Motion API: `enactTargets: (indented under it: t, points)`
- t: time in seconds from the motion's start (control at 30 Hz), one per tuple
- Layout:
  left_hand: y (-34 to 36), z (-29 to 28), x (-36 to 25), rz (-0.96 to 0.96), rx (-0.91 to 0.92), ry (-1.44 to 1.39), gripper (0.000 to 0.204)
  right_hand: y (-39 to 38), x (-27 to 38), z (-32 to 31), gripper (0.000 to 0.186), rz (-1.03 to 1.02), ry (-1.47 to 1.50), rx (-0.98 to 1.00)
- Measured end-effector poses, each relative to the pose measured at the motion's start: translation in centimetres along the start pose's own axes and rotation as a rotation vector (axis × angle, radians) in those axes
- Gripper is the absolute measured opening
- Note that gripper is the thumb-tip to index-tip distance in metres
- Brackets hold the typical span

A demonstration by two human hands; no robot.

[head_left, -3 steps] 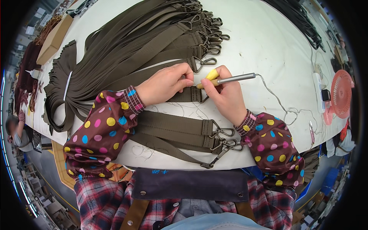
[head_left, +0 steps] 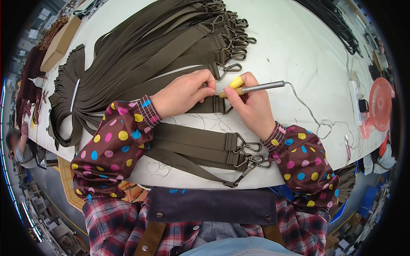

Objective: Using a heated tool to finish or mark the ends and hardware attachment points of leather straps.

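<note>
My left hand (head_left: 190, 89) is closed just above the end of an olive-brown webbing strap (head_left: 200, 106), thumb and index finger close together; what they pinch is too small to make out. My right hand (head_left: 252, 104) grips a corded pen-like tool (head_left: 267, 85) with a silver barrel and tan front part, its front at the strap's stitched end. A yellow cover is on one finger. More straps with metal snap hooks (head_left: 230, 67) lie fanned out above my hands, gathered by a white band (head_left: 75, 96) at the left. Several straps (head_left: 192, 145) lie below, among loose threads.
A pink fan (head_left: 379, 104) and a white power strip (head_left: 353, 96) sit at the right, near small scissors (head_left: 347, 147). Black cords (head_left: 333, 25) lie at the back right, a cardboard box (head_left: 60, 42) at the back left. Another person (head_left: 23, 149) works beyond the table's left edge.
</note>
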State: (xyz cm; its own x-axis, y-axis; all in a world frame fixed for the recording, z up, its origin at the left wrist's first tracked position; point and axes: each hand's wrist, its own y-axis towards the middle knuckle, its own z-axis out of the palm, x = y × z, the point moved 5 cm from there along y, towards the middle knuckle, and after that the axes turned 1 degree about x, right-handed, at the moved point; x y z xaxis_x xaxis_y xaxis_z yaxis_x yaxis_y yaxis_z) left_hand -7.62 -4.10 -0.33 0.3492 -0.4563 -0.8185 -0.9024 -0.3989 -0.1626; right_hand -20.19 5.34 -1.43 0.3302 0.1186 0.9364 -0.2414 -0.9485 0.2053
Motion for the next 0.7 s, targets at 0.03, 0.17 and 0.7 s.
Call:
enactTargets:
  t: [0.03, 0.17, 0.7]
  points:
    - [0.1, 0.0, 0.0, -0.001, 0.002, -0.002, 0.011, 0.0, 0.0, 0.0, 0.019, 0.013, 0.0, 0.007]
    - [0.0, 0.0, 0.1, -0.008, 0.002, 0.017, 0.011, 0.1, -0.2, 0.0, 0.021, 0.004, -0.026, -0.001]
    - [0.1, 1.2, -1.8, 0.158, -0.097, 0.304, 0.017, -0.3, -0.3, -1.8, 0.013, 0.034, 0.194, -0.156]
